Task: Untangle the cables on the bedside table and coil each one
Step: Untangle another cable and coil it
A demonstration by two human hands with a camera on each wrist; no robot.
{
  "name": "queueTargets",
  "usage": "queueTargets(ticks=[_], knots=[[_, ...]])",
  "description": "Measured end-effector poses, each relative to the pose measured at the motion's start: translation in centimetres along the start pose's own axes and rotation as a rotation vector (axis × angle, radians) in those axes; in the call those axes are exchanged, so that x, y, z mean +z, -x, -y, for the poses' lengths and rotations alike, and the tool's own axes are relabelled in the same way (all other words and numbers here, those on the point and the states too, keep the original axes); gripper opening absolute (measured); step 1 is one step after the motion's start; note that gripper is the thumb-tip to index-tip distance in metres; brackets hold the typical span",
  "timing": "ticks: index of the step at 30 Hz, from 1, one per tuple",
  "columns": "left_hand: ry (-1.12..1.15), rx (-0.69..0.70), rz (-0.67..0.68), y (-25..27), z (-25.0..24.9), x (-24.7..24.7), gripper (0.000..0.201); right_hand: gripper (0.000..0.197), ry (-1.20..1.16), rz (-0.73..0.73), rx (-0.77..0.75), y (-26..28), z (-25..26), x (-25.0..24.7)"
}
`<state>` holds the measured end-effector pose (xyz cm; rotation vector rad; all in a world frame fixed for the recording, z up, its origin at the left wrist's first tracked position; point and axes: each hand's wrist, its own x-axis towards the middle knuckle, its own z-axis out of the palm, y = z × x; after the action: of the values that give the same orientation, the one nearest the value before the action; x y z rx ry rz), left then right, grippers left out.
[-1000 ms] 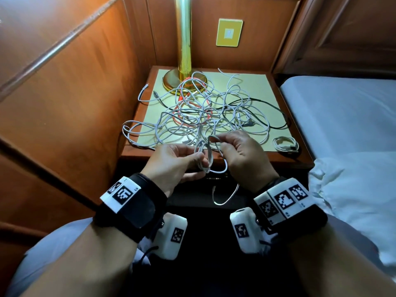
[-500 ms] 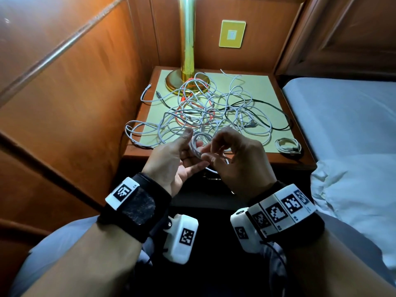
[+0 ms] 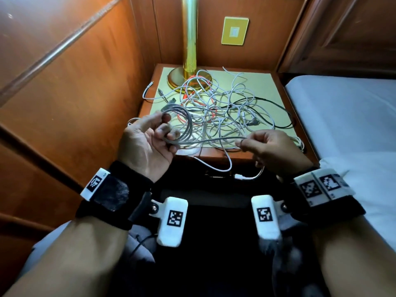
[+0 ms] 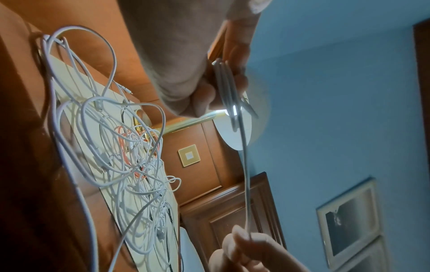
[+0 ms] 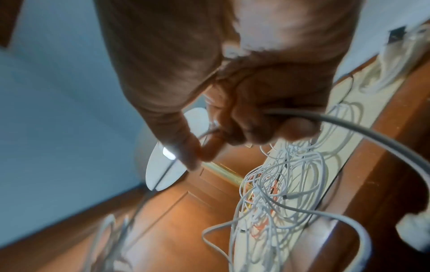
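Head view, left hand: the left hand [image 3: 147,144] is raised palm-up in front of the bedside table [image 3: 216,154], at about 9 o'clock of the cable heap. Its fingers [image 3: 165,130] and thumb curl round a small coil of white cable [image 3: 182,125], several loops held together.
Head view, right hand: the right hand [image 3: 272,150], at about 4 o'clock of the heap, pinches the same cable's free run [image 3: 214,139] between thumb and forefinger. The run spans nearly level between the two hands.
Head view, loose tail: below the right hand, a slack end hangs over the table's front edge, ending in a white plug [image 3: 240,176].
Head view, table: a tangled heap of white cables [image 3: 220,108], with an orange cable [image 3: 186,120] and a black cable [image 3: 276,106] among them, covers most of the top. A brass lamp base [image 3: 179,79] stands at 11 o'clock of the heap.
Head view, surroundings: a bed with a white sheet [image 3: 347,116] lies at 3 o'clock of the table.
Left wrist view: the coil [image 4: 224,82] sits edge-on, clamped in the left hand's curled fingers [image 4: 237,55]; the free run [image 4: 246,174] stretches down to the right hand's fingers [image 4: 242,237], which pinch it.
Right wrist view: the right hand's fingers [image 5: 256,119] are curled tight around the cable [image 5: 363,132], which sweeps out toward 4 o'clock; the tangle [image 5: 284,184] lies on the table beyond.
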<state>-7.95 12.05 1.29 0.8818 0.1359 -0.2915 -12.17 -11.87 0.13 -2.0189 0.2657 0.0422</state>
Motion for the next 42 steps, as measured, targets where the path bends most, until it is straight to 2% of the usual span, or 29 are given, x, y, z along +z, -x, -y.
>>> queueTargets(ticks=[4,7,11,15,18,23,27,29,32,33,36,39,42], knots=[[-0.107,0.010,0.084,0.3,0.3,0.1,0.017,0.021,-0.343,0.154,0.275,-0.1,0.5,-1.0],[-0.362,0.101,0.214,0.2,1.6,0.0,0.014,0.022,-0.344,0.092,0.279,-0.1,0.5,-0.8],[-0.688,0.123,0.336,0.2,3.8,-0.4,0.018,0.023,-0.084,-0.099,0.166,-0.5,0.1,0.5],[-0.754,0.022,0.349,0.5,5.6,0.1,0.027,0.011,0.050,-0.231,-0.157,0.3,0.9,2.7],[-0.637,-0.077,0.273,0.5,5.9,0.4,0.030,0.010,0.054,-0.239,-0.288,0.9,1.4,3.7],[-0.569,-0.104,0.196,0.5,6.0,0.2,0.025,0.033,0.116,-0.237,-0.490,1.3,1.6,4.3],[-0.454,-0.171,0.158,0.8,5.5,0.9,0.031,0.030,0.210,-0.316,-0.723,1.8,1.8,4.9],[-0.366,-0.176,0.143,0.6,5.3,1.1,0.035,0.027,0.224,-0.314,-0.782,2.3,2.0,5.4],[-0.269,-0.191,0.171,0.6,4.9,1.0,0.056,0.026,0.178,-0.259,-0.766,3.0,2.5,5.9],[-0.234,-0.197,0.157,0.5,4.6,0.9,0.057,0.025,0.168,-0.242,-0.758,3.1,2.5,5.9],[-0.140,-0.131,0.045,0.1,4.1,0.4,0.025,0.018,0.190,-0.166,-0.776,3.5,2.4,6.0],[-0.010,-0.084,-0.017,-0.2,3.5,0.6,0.026,0.020,0.213,-0.082,-0.730,3.3,2.1,5.7],[0.046,-0.039,-0.014,-0.5,2.8,0.6,0.028,0.014,0.205,-0.002,-0.602,2.6,1.5,5.0]])
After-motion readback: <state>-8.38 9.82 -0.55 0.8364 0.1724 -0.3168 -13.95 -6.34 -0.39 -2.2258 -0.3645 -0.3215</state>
